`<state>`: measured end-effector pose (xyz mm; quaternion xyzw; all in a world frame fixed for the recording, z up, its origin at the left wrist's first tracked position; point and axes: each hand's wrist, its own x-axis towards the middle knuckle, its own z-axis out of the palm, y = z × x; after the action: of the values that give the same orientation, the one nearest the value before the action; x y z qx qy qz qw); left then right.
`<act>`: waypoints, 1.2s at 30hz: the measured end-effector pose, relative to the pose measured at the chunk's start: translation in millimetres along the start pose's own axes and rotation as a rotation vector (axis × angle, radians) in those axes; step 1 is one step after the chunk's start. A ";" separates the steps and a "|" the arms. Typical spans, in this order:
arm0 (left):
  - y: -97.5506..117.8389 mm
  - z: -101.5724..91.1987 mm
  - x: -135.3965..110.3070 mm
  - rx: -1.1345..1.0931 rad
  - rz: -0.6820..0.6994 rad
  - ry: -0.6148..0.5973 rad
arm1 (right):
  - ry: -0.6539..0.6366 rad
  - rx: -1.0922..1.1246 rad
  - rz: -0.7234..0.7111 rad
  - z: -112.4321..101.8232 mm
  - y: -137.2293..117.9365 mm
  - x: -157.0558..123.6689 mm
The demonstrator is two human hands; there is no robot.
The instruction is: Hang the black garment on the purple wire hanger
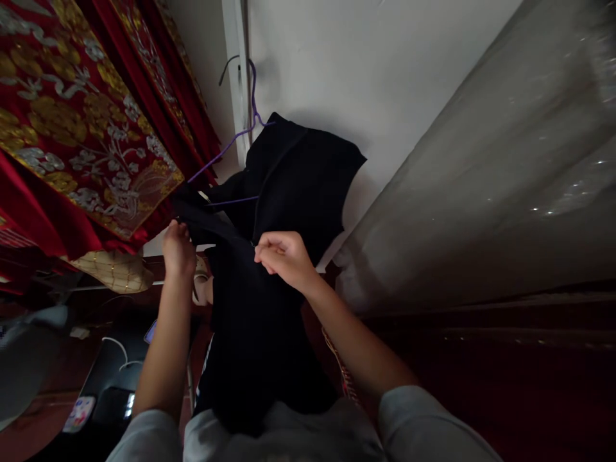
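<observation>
A black short-sleeved top hangs in front of me on a purple wire hanger, its front partly open so the hanger's lower bar shows inside. My left hand is closed on the top's left edge. Near the middle of the front, my right hand pinches the bottom of the opening's edge. A tiny glint shows at its fingertips, too small to make out. Dark cloth runs from between my hands down towards my body.
Red cloth with gold and silver embroidery hangs at the left. The hanger's hook is by a white vertical frame. A grey plastic-like sheet slopes along the right. At lower left, a phone lies on a dark surface.
</observation>
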<state>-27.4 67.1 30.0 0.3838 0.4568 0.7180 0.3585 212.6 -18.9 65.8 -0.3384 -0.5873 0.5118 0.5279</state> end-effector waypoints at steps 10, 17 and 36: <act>-3.4 -5.8 -50.4 0.678 0.209 -0.563 | 0.187 0.158 0.054 -8.1 9.1 -41.3; 6.2 6.4 -79.2 0.278 0.121 -0.359 | 0.263 0.181 0.165 0.1 51.7 -58.3; 36.4 41.4 -153.3 0.177 0.262 -0.726 | 0.080 -0.378 0.268 -49.0 81.2 -76.9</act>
<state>71.8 -61.7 41.5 0.6972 0.3074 0.5331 0.3676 264.8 -59.0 -37.1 -0.5261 -0.6012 0.4443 0.4054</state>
